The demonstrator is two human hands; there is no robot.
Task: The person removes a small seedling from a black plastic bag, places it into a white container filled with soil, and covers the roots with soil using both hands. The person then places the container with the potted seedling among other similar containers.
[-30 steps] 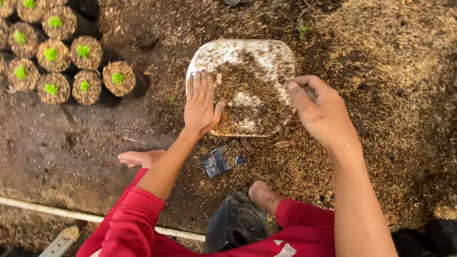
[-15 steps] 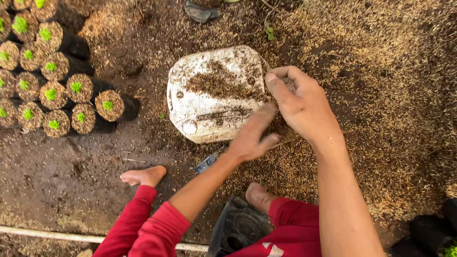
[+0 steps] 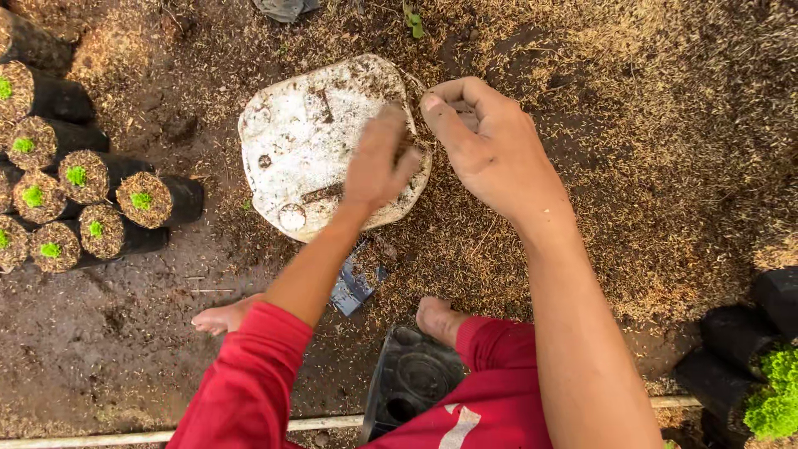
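Head camera view: we crouch over bare ground strewn with dry husks, and a white tray [image 3: 307, 141] lies tilted in front of us at about twelve o'clock. Our right hand [image 3: 490, 150] grips the tray's rim at its three o'clock edge, fingers curled shut over the lip, which seems to be what keeps the tray propped so its face turns toward us. Our left hand [image 3: 378, 162] rests on the tray's surface just beside the right, fingers flat, close together and blurred; it holds nothing that we can see. The flat palm suits wiping the husks and dirt that cling to the tray. The tray thus sits directly under the left fingers and inside the right ones.

At nine o'clock a cluster of black seedling bags [image 3: 83, 204] with small green sprouts stands well apart from the tray. A black pot [image 3: 411, 378] lies near our bare feet at six o'clock, and more bags sit at four o'clock.
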